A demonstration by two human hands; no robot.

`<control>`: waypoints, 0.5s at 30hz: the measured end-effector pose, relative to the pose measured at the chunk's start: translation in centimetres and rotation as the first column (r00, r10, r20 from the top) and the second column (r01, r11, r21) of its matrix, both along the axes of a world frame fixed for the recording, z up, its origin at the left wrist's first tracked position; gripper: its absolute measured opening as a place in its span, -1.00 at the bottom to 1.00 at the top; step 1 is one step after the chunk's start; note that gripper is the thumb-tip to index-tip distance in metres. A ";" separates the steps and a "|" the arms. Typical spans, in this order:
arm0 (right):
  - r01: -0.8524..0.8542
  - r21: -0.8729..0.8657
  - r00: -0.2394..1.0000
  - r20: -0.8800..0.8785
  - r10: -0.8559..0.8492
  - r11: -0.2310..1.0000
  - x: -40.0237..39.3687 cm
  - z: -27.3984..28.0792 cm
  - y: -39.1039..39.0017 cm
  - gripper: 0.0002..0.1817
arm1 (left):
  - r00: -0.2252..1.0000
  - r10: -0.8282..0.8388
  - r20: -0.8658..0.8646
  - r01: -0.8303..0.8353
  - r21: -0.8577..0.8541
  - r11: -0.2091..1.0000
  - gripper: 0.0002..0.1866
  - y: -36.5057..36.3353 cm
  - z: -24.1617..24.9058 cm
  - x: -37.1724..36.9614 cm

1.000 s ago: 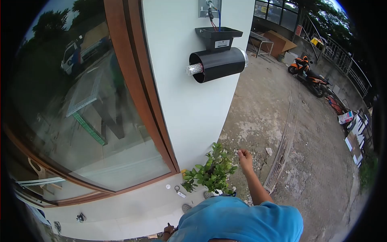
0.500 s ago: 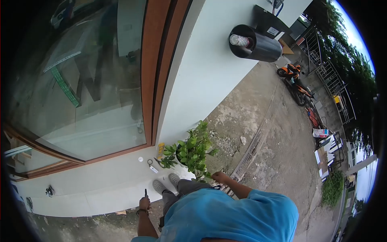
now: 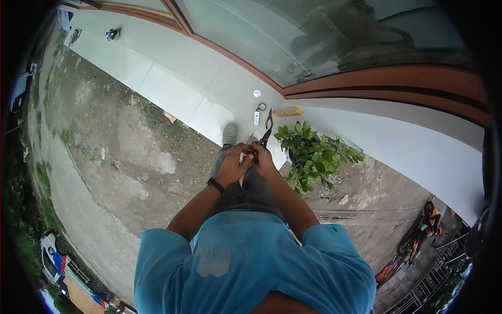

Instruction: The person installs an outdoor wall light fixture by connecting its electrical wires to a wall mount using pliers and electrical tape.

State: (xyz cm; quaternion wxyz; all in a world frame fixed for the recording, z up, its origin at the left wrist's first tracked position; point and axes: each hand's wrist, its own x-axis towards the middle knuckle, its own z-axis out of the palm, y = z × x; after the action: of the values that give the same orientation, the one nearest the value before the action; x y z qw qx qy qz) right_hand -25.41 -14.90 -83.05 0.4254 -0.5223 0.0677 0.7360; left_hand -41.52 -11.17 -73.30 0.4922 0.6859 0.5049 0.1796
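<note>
My left hand (image 3: 235, 161), with a dark band at its wrist, meets my right hand (image 3: 263, 160) in front of my legs. Pointed dark shears (image 3: 266, 134) stick out beyond the closed fingers of my right hand. The left fingers are bent together against the shears' handle end; whatever is between them is hidden. Just right of the hands stands a leafy green plant (image 3: 316, 157), its pot mostly covered by leaves. On the pale ledge beyond the hands lie pliers-like cutters (image 3: 269, 119), a black ring (image 3: 262, 107) and a small white labelled item (image 3: 256, 118).
A yellow box (image 3: 288, 111) lies by the wall corner, near a white disc (image 3: 257, 93). Brown-framed glass (image 3: 340, 47) rises beyond the tiled ledge (image 3: 172, 78). A motorbike (image 3: 418, 233) stands lower right, a vehicle (image 3: 55, 256) lower left. The ground is rough concrete.
The view has swung round. My right hand has left the plant's foliage and come together with my left hand, which was apart and held a dark tool upright.
</note>
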 end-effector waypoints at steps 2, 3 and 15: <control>-0.147 -0.150 0.975 0.142 0.168 0.978 0.2 -4.7 2.1 -0.62 | 0.992 0.107 -0.063 -0.113 -0.106 0.988 -0.47 -1.6 -6.5 -3.6; -0.246 -0.189 0.908 0.298 0.294 0.951 0.0 -7.8 2.9 -0.58 | 0.981 0.061 -0.185 -0.089 -0.149 0.985 -0.44 -2.5 -8.7 -5.2; -0.235 -0.625 0.200 0.718 0.666 0.744 -0.8 -47.8 22.0 0.01 | 0.837 -0.039 -0.545 -0.099 -0.221 0.970 -0.37 1.6 -17.4 -13.9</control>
State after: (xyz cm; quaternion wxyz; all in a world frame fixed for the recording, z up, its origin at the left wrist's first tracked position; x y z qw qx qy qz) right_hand -26.17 7.06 -130.81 0.0345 -0.9040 -0.2002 0.3762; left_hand -55.45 -9.58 -90.73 0.4043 0.6358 0.6529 -0.0778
